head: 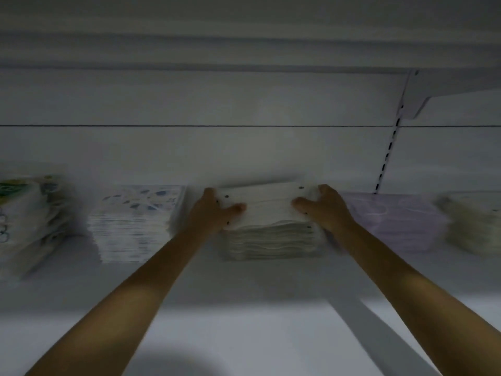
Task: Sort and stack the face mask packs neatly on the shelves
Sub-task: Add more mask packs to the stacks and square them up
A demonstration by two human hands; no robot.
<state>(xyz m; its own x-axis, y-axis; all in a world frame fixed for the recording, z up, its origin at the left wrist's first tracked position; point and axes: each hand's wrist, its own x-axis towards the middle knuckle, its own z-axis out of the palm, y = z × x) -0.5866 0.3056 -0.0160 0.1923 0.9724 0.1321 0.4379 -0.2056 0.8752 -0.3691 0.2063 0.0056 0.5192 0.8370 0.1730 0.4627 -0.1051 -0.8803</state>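
A: You're gripping the white mask pack (267,203) at both short ends, left hand (214,213) curling round its left edge with the thumb lying on top, right hand (320,210) doing the same on the right.

B: And it's sitting on the white stack (271,240), mid-shelf (244,308), between the blue-patterned stack (135,223) and the lilac stack (393,223).

A: Judging by the look, you're handling something light and floppy, in slick film, so it's likely sagging if held by one end.

B: That's why the two-ended hold is paying off. Both your arms are reaching forward, nearly straight, converging on the pack, wrists level.
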